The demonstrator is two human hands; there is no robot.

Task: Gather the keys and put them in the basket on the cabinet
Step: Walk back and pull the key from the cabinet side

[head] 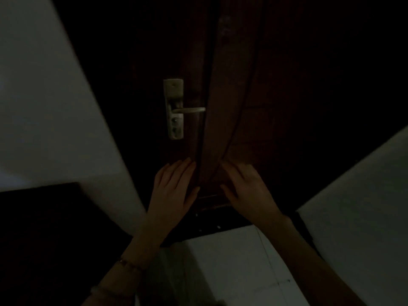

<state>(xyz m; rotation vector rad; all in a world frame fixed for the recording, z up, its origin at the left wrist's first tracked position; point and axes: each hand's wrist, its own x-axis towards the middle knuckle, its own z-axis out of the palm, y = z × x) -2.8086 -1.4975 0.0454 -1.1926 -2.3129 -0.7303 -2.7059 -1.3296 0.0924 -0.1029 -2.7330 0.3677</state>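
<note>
The scene is very dark. No keys and no basket show in the head view. My left hand (174, 191) is held flat with fingers spread, low in front of a dark wooden door (154, 51). My right hand (247, 191) is also flat and spread, beside a reddish-brown door edge or frame (225, 120) that runs between the two hands. Neither hand holds anything. A metal lever handle with lock plate (175, 109) sits on the door above my left hand; its keyhole looks bare.
Pale walls stand at the left (44, 107) and right (357, 206). A dark piece of furniture (44, 239) fills the lower left. Light floor tiles (231, 268) lie below the door threshold.
</note>
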